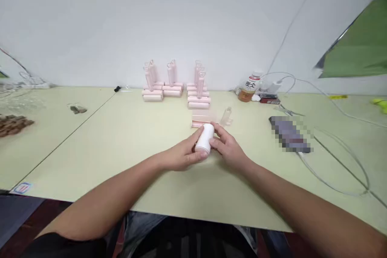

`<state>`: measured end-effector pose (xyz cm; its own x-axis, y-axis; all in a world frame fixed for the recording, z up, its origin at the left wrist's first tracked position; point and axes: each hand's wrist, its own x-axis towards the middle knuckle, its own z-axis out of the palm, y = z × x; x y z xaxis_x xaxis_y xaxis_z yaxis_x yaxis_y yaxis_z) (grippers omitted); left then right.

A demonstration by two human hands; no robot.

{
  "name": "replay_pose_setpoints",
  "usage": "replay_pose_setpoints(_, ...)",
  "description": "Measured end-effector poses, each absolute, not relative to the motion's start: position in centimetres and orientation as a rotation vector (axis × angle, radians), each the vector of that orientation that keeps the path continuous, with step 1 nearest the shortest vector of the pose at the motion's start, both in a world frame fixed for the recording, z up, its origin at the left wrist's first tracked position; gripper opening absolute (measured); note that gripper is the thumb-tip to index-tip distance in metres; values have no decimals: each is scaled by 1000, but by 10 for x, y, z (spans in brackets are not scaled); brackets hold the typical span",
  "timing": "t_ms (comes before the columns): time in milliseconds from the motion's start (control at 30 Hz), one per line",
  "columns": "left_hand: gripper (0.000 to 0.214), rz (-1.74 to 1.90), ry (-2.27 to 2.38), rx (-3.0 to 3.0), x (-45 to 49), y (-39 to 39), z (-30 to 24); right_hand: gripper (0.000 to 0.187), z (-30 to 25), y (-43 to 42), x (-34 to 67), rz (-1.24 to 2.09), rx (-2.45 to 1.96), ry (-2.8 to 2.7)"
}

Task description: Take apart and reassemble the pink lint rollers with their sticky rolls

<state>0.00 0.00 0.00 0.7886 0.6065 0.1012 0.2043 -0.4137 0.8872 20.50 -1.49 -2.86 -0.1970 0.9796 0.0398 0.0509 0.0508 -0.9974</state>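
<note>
A white sticky-paper roll, the kind used on lint rollers, is held tilted between both hands above the table. My left hand wraps its left side and lower end, thumb along the bottom. My right hand grips its right side, fingertips near the upper end. Just beyond the roll lies an open pink lint roller cover, partly hidden by the roll and fingers. Beside it is a clear pinkish handle piece. Several pink lint rollers rest in groups further back, handles upright.
At the back right stand a drink bottle, a white charger and a small dark box. A pixelated phone with a white cable lies right, near scissors. Brown pieces lie far left.
</note>
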Motion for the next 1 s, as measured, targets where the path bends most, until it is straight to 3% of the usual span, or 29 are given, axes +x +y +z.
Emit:
replay_pose_setpoints(133, 118, 510, 778, 2047, -5, 5, -8, 74, -25, -22, 201, 1396, -1017, -1474)
replay_pose_setpoints(267, 103, 551, 734, 2126, -6, 9, -8, 68, -25, -24, 201, 1248, -1074, -1654)
replay_pose_setpoints(400, 92, 669, 896, 2064, -11, 16, -8, 47, -18, -14, 214, 590, -1416, -2001)
replay_pose_setpoints(500, 93, 688, 993, 2088, -15, 22, -13, 53, -12, -4, 225, 308, -1771, -2154)
replay_pose_setpoints(600, 93, 655, 991, 2181, -16, 23, -18, 57, -11, 2, 230, 260, -1955, -2237)
replay_pose_setpoints(833, 88, 571, 999, 2403, -10, 16, -14, 23, -9, -5, 222, 391, -1707, -2306)
replay_pose_setpoints(1000, 91, 447, 1024, 2405, -12, 18, -15, 30, -17, -2, 219, 278, -1523, -2159)
